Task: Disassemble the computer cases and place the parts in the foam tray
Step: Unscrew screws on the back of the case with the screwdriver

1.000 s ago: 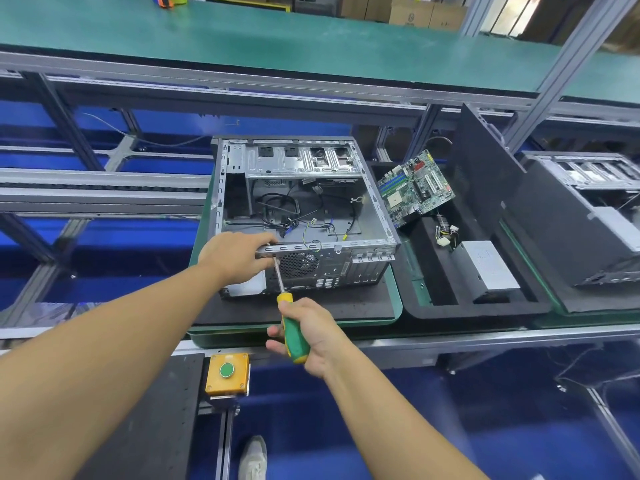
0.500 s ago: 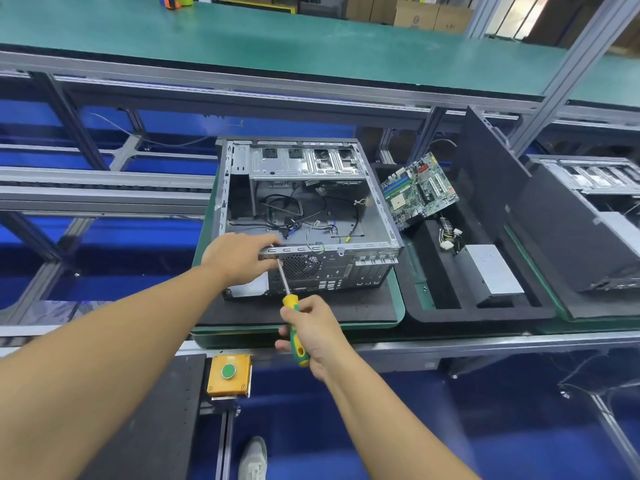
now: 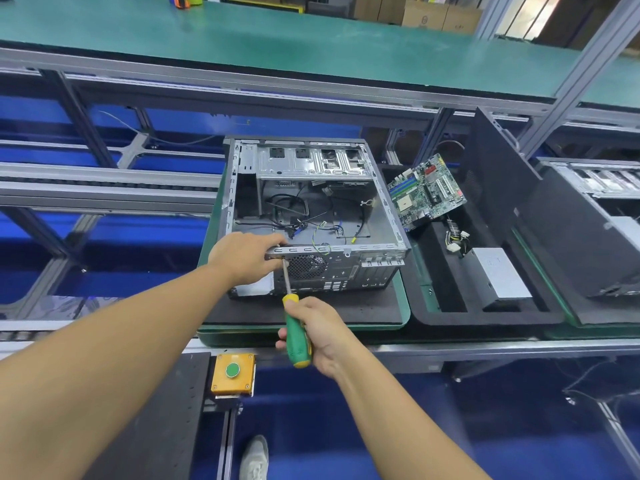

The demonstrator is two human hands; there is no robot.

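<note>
A factory conveyor line of grey aluminium rails runs under a green-topped bench, and on it sits the open computer case (image 3: 311, 216) on a dark mat, its rear panel facing the person. The left hand (image 3: 242, 259) grips the case's rear top edge, fingers curled shut over the metal rim. Just below those fingers, the tip of the screwdriver (image 3: 294, 327) meets a screw at the rear corner; the right hand (image 3: 318, 336) is closed tightly around its green and yellow handle, nearer the body. Compared with a second ago, the hands and tool have barely shifted and the shaft stays seated at the same point, which suggests the screw is mid-turn rather than free. Well to the right of both hands lies the foam tray (image 3: 429, 306), already holding the motherboard (image 3: 426, 192) leaning at its far end and a grey power supply (image 3: 498, 275) in a nearer slot. The case looks largely stripped, only loose cables left inside.
</note>
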